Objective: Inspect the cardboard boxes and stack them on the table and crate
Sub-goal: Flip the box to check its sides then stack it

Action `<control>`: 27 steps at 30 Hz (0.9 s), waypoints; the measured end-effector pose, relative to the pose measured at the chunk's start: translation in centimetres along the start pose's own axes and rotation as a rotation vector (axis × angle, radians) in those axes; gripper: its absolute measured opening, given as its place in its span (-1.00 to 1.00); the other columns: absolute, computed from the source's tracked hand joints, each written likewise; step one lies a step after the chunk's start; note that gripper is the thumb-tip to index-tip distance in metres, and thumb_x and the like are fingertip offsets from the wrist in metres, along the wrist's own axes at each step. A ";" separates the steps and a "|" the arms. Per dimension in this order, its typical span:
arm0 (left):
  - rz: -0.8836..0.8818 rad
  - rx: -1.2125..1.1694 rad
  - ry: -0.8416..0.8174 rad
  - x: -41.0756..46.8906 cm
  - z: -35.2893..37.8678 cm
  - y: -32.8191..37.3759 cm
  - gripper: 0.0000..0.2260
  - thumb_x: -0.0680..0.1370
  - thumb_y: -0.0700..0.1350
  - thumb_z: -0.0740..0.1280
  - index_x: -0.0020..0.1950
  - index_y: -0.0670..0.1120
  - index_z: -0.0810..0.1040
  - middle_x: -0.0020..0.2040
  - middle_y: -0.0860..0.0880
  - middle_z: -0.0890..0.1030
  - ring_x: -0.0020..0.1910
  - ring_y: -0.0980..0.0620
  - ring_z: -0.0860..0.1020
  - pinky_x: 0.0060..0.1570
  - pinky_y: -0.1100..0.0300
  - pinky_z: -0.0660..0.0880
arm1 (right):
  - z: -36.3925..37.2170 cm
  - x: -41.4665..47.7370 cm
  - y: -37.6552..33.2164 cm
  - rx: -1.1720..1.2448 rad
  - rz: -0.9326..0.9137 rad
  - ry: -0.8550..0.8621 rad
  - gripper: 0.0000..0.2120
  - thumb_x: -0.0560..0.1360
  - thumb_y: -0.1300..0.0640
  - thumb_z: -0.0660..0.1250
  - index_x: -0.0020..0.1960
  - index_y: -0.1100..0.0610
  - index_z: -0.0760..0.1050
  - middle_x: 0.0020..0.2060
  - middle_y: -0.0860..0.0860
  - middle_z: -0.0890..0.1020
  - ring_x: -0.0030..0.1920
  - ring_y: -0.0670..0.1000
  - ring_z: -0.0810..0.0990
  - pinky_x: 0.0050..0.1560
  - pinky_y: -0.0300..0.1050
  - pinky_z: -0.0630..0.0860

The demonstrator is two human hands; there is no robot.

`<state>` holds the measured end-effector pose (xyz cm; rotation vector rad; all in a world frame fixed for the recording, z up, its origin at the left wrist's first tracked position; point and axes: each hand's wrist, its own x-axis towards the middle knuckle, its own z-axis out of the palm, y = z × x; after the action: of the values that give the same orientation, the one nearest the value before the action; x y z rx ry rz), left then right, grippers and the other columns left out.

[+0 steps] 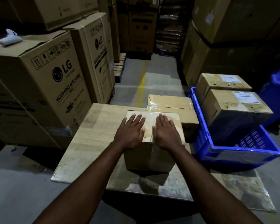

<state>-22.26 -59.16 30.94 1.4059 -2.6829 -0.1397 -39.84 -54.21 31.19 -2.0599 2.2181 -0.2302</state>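
The left hand [131, 134] and right hand [166, 133] are lying flat, fingers [137, 119] straight and slightly apart, on a cardboard box [145, 159] standing on the worktop [94, 126], apparently inspecting its taped top, so stacking it is probably calling next for a grip on both sides, the blue crate [242, 150] waiting just beside.

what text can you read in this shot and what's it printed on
"LG", "WASHING MACHINE": near carton on the left, beside handling symbols.
"LG", "WASHING MACHINE": tall carton behind it.
White labels on the crate boxes in the blue crate: too blurred to read.
Print on the front box on the table: too faint to read.
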 end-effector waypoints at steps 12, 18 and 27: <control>-0.148 -0.185 -0.050 -0.4 -0.3 -1.9 -0.43 0.66 0.17 0.00 0.62 0.01 -0.06 0.62 -0.02 -0.13 0.59 -0.08 -0.12 0.54 -0.06 -0.04 | -1.2 -0.6 3.6 0.066 0.201 -0.005 -0.33 0.66 -0.21 -0.12 0.61 0.16 -0.14 0.61 0.08 -0.11 0.59 0.05 -0.18 0.56 0.09 -0.14; -0.143 -0.280 -0.049 -0.5 -0.3 -1.7 -0.40 0.67 0.14 0.03 0.62 -0.03 -0.13 0.62 -0.02 -0.16 0.59 -0.06 -0.17 0.53 -0.02 -0.04 | -1.2 -0.7 3.5 0.103 0.190 -0.007 -0.34 0.66 -0.20 -0.12 0.62 0.15 -0.15 0.61 0.07 -0.14 0.59 0.04 -0.20 0.56 0.10 -0.12; -0.375 -0.783 0.127 -2.9 0.5 -1.5 -0.16 0.56 0.02 0.35 0.61 -0.11 -0.16 0.61 -0.13 0.04 0.56 -0.10 0.13 0.47 0.06 0.16 | -1.7 -4.4 5.6 1.225 0.533 0.103 -0.67 0.67 -0.05 0.14 0.33 0.08 0.48 0.16 -0.01 0.62 0.14 0.00 0.59 0.11 0.00 0.54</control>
<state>-19.48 -57.57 30.14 1.5126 -1.8718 -0.9645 -45.27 -49.39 31.76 -0.7987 1.7594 -1.2409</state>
